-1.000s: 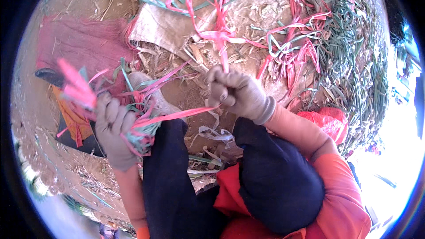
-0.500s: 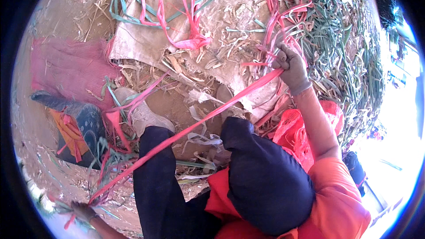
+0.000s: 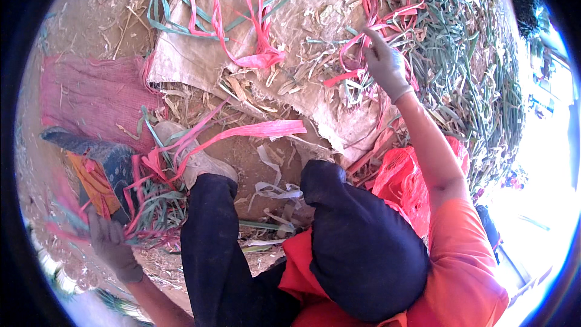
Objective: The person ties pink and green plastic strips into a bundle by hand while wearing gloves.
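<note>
My left hand (image 3: pixel 114 245), gloved in grey, is closed around a bundle of pink and green plastic strips (image 3: pixel 158 215) at the lower left. Strip ends stick out on both sides of it, blurred by motion on the far left. One wide pink strip (image 3: pixel 266 128) trails from the bundle across my foot, its end free. At the upper right my right hand (image 3: pixel 387 68), also gloved, reaches over a heap of pink strips (image 3: pixel 396 21). Its index finger is stretched out and apart from the thumb, with a thin pink loop beside the fingertips.
More pink and green strips (image 3: pixel 209 21) lie on a pale sacking sheet (image 3: pixel 315 3) strewn with dry husks. Green leaves (image 3: pixel 472 66) are heaped at right. A pink mesh sack (image 3: pixel 94 94), patterned blue cloth (image 3: pixel 118 163) and red netting (image 3: pixel 402 175) lie around my legs.
The long pink strip stretched between my hands has left my right hand, and its end now lies farther left. My left hand moved up; my right moved up slightly and its fingers opened.
</note>
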The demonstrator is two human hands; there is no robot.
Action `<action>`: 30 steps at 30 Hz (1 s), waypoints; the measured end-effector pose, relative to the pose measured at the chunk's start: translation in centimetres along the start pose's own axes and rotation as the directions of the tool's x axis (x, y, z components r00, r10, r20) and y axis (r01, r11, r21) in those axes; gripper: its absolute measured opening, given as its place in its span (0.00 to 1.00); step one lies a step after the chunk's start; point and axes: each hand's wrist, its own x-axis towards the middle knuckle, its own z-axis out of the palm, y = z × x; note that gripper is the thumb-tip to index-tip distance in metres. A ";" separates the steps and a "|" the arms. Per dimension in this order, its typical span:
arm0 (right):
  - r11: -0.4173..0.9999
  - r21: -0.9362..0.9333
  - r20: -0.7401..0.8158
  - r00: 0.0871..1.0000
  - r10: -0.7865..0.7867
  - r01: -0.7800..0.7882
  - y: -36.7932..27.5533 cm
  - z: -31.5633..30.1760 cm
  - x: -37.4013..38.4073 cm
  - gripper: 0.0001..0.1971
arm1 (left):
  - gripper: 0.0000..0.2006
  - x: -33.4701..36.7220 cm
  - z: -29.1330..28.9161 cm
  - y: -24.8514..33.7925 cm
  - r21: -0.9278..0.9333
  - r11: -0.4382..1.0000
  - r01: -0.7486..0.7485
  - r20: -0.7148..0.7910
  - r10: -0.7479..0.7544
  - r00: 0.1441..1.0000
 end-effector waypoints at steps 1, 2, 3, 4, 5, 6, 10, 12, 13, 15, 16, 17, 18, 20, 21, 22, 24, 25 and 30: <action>0.996 -0.038 0.097 0.992 -0.075 0.079 0.1 0.6 0.5 0.19 | 0.14 -0.5 3.0 -0.2 -0.102 0.992 0.067 0.060 -0.061 0.996; 0.917 -0.286 0.242 0.947 -0.211 0.277 0.2 0.9 0.9 0.17 | 0.13 -1.0 5.5 -0.2 -0.071 0.994 0.085 0.132 -0.075 0.988; 0.907 -0.299 0.281 0.935 -0.214 0.297 0.6 1.3 1.2 0.16 | 0.12 -1.4 8.1 -0.1 -0.035 0.994 0.104 0.208 -0.094 0.974; 0.894 -0.317 0.316 0.924 -0.216 0.317 1.1 1.7 1.5 0.15 | 0.11 -1.7 10.4 -0.3 -0.005 0.993 0.119 0.286 -0.113 0.951; 0.880 -0.336 0.350 0.912 -0.216 0.337 1.6 1.8 1.8 0.14 | 0.11 -2.1 12.2 -0.6 0.017 0.994 0.112 0.326 -0.111 0.939; 0.872 -0.395 0.418 0.902 -0.109 0.289 0.6 1.5 2.4 0.10 | 0.10 -2.6 13.7 -0.8 0.047 0.994 0.100 0.356 -0.111 0.928; 0.861 -0.388 0.061 0.941 -0.332 0.329 -4.7 -0.6 0.9 0.08 | 0.11 -4.0 16.8 -1.1 0.015 0.973 0.230 0.400 -0.217 0.890; 0.817 -0.426 -0.131 0.867 -0.480 0.388 -6.8 -1.6 0.0 0.07 | 0.12 -4.5 18.2 -1.5 -0.018 0.952 0.305 0.402 -0.273 0.874; 0.795 -0.430 -0.234 0.797 -0.557 0.429 -7.7 -1.9 -0.3 0.07 | 0.12 -4.7 18.8 -1.6 -0.029 0.943 0.331 0.430 -0.287 0.856; 0.888 -0.221 -0.251 0.856 -0.452 0.404 -8.8 -1.7 -0.5 0.06 | 0.13 -5.3 19.8 -1.9 -0.046 0.923 0.382 0.487 -0.313 0.816; 0.951 0.129 -0.194 0.948 -0.253 0.281 -9.3 -0.8 -0.8 0.05 | 0.14 -5.5 20.2 -1.9 -0.032 0.920 0.392 0.542 -0.313 0.780; 0.830 0.542 -0.146 0.987 -0.060 0.130 -10.1 0.0 -1.4 0.04 | 0.14 -5.8 20.6 -2.0 -0.015 0.906 0.422 0.575 -0.338 0.745; 0.776 0.624 -0.163 0.987 0.015 0.091 -10.9 0.2 -1.8 0.04 | 0.14 -5.9 21.1 -2.0 0.004 0.892 0.452 0.607 -0.361 0.708; 0.608 0.794 -0.130 0.974 0.186 -0.010 -13.0 -0.2 -2.0 0.05 | 0.15 -5.8 21.9 -2.4 0.019 0.877 0.481 0.673 -0.367 0.642; 0.416 0.901 -0.002 0.960 0.280 -0.119 -14.4 -1.5 -2.1 0.06 | 0.15 -5.9 22.2 -2.4 0.036 0.879 0.475 0.646 -0.383 0.660; 0.377 0.911 0.056 0.957 0.286 -0.166 -15.2 -2.7 -2.1 0.05 | 0.15 -6.0 22.6 -2.6 0.055 0.880 0.472 0.626 -0.399 0.670; 0.307 0.933 0.130 0.970 0.204 -0.190 -15.4 -4.3 -2.2 0.07 | 0.15 -5.6 22.5 -3.1 0.040 0.876 0.480 0.635 -0.393 0.664; 0.387 0.921 -0.026 0.985 0.169 -0.042 -16.3 -4.5 -2.5 0.07 | 0.15 -5.6 22.5 -3.2 0.011 0.864 0.503 0.623 -0.399 0.673; 0.560 0.685 -0.485 0.865 -0.128 0.466 -18.7 -3.2 -3.9 0.08 | 0.15 -5.7 22.6 -3.1 -0.085 0.803 0.590 0.561 -0.450 0.694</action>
